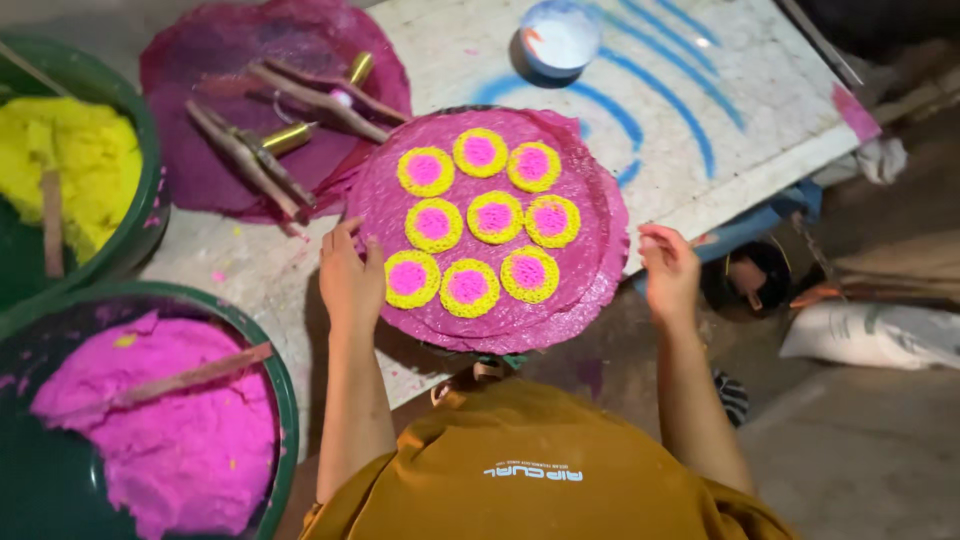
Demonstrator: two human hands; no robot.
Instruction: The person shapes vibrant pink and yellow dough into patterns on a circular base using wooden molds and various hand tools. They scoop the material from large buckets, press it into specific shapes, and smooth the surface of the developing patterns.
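Note:
A round tray covered with a magenta sheet (pixel 590 250) lies on the white table, overhanging its near edge. Several small round pieces sit on it, each a yellow ring with a pink middle (pixel 496 216). My left hand (pixel 348 278) rests at the tray's left rim, fingers touching the sheet. My right hand (pixel 668 268) is at the tray's right rim, fingers bent near the edge; whether it grips the rim I cannot tell.
A green tub of pink dough (pixel 165 430) with a wooden stick stands at lower left, a green tub of yellow dough (pixel 75 160) above it. Wooden presses with brass tips (pixel 285 135) lie on another magenta sheet. A small white bowl (pixel 557 36) sits farther back.

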